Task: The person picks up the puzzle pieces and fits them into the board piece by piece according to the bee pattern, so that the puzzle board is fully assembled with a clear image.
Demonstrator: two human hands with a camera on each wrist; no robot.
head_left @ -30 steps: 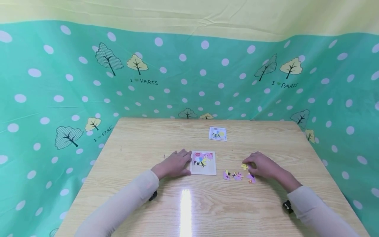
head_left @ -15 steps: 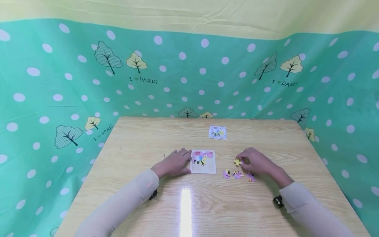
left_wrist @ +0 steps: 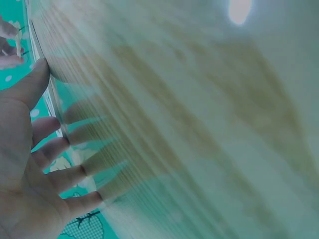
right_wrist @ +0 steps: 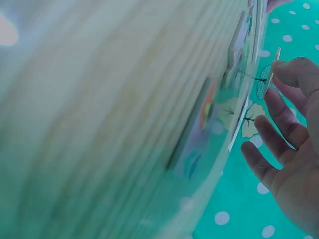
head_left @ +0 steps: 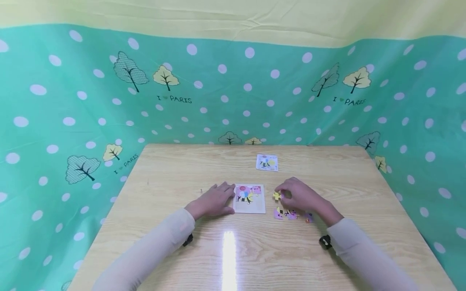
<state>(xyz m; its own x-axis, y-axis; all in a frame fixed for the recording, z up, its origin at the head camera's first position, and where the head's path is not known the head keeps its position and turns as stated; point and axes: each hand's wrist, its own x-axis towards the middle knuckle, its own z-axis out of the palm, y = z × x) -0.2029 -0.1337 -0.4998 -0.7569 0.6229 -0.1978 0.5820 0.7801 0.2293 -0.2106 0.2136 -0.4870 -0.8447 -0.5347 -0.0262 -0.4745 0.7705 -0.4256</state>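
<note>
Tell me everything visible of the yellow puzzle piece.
The yellow puzzle piece is flat and thin, with rounded knobs; its material is unclear, perhaps card or wood. The right hand pinches it at one side between thumb and fingers. The right wrist view shows it edge-on, clear of the table. It is held just right of the white-bordered puzzle board, not touching it.

in the head view, the table is seen from above, facing forward and down, farthest off. in both wrist views, tipped sideways, the same table is skimmed at a low angle: the left fingers are seen close in one, the right fingers in the other. the dotted cloth is shared by all three.
</note>
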